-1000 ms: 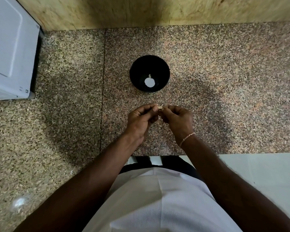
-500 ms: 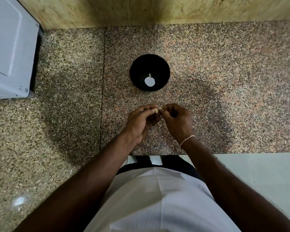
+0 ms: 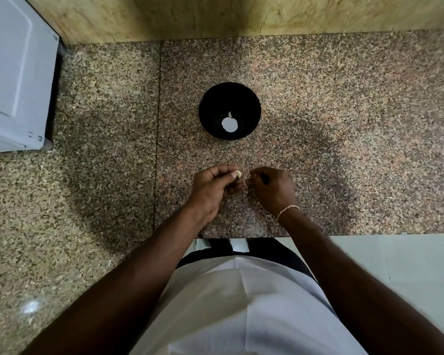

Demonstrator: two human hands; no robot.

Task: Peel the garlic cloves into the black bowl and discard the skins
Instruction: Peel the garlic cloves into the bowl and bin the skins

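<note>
A black bowl stands on the granite counter ahead of me, with white garlic lying at its bottom. My left hand pinches a pale garlic clove between thumb and fingertips, below the bowl. Just to its right, my right hand has its fingers curled and pinches a thin, almost clear piece of skin beside the clove. The two hands are a small gap apart.
A white appliance stands at the far left of the speckled granite counter. A wooden wall closes the back. The counter's front edge runs just below my wrists, with pale floor at the lower right.
My hands have drawn slightly apart. The clove now shows bare and pale in my left fingertips, and the right hand has pulled skin away to the right.
</note>
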